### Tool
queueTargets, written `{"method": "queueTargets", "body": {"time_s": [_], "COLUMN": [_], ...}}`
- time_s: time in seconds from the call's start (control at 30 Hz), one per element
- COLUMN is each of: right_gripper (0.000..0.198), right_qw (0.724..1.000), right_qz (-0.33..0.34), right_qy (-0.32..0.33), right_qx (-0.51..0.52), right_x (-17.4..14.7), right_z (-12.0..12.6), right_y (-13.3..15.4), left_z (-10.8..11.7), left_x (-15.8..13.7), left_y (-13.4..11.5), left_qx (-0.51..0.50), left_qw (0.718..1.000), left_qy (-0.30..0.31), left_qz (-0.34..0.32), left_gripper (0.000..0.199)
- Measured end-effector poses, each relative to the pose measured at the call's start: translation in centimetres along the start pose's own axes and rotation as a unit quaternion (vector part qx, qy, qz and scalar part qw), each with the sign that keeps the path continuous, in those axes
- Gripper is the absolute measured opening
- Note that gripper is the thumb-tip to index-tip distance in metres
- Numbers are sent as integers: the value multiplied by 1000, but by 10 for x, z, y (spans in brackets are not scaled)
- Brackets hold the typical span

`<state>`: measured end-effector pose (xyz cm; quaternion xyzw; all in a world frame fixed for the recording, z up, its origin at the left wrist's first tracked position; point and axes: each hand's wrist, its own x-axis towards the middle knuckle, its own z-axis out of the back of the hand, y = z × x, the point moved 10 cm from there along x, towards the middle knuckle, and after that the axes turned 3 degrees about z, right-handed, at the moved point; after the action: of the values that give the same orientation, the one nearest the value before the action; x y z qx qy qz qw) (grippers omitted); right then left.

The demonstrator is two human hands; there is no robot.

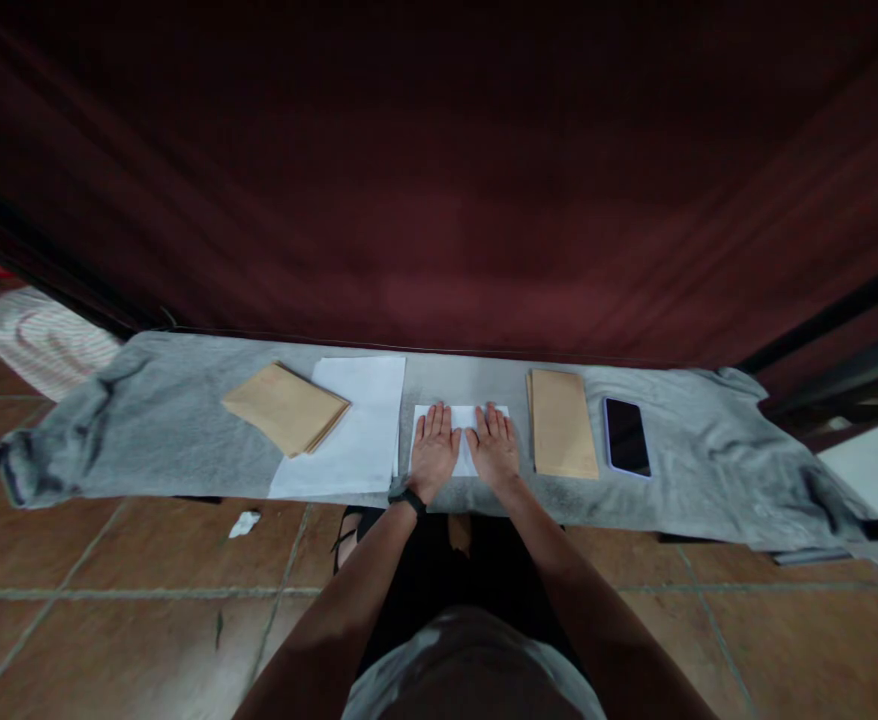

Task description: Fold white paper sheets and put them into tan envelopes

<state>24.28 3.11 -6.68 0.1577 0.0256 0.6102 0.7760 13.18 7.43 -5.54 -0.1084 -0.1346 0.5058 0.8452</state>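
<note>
A small white sheet of paper (464,462), perhaps folded, lies on the cloth-covered surface right in front of me. My left hand (435,452) rests flat on its left part, fingers stretched out and pointing away from me. On the right part my right hand (494,452) lies flat too, its fingers slightly spread. Both palms face down and cover much of the paper. Just left of them is a stack of larger white sheets (360,430), with brown envelopes (281,405) lying askew across its left side. To the right sits another pile of brown envelopes (565,425).
A phone (627,437) in a light purple case lies right of the envelopes. Grey cloth (709,450) covers the narrow bench, bunched at both ends. A dark red panel (439,200) rises behind it. White scrap (244,523) lies on the tiled floor (146,560).
</note>
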Motion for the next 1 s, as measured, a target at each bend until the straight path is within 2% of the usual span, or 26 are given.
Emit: {"method": "queueTargets", "body": {"time_s": [0.2, 0.4, 0.53, 0.8, 1.0], "right_gripper": [60, 60, 57, 58, 54], "right_qw": [999, 999, 999, 998, 996], "right_qz": [-19, -11, -9, -10, 60], "right_qy": [-27, -42, -40, -42, -2], "right_qx": [3, 12, 3, 45, 62], "right_x": [-1, 0, -2, -41, -65], "right_z": [1, 2, 3, 9, 7], "right_y": [-4, -4, -3, -2, 20], "left_z": [5, 2, 0, 5, 3], "left_x": [-2, -34, -47, -62, -89], "left_y": [3, -12, -12, -7, -24], "left_qx": [-13, -23, -5, 13, 25], "left_qw": [999, 999, 1000, 1000, 998], "left_qy": [-17, 0, 14, -3, 15], "left_qz": [24, -32, -27, -11, -59], "left_gripper": [57, 55, 56, 57, 54]}}
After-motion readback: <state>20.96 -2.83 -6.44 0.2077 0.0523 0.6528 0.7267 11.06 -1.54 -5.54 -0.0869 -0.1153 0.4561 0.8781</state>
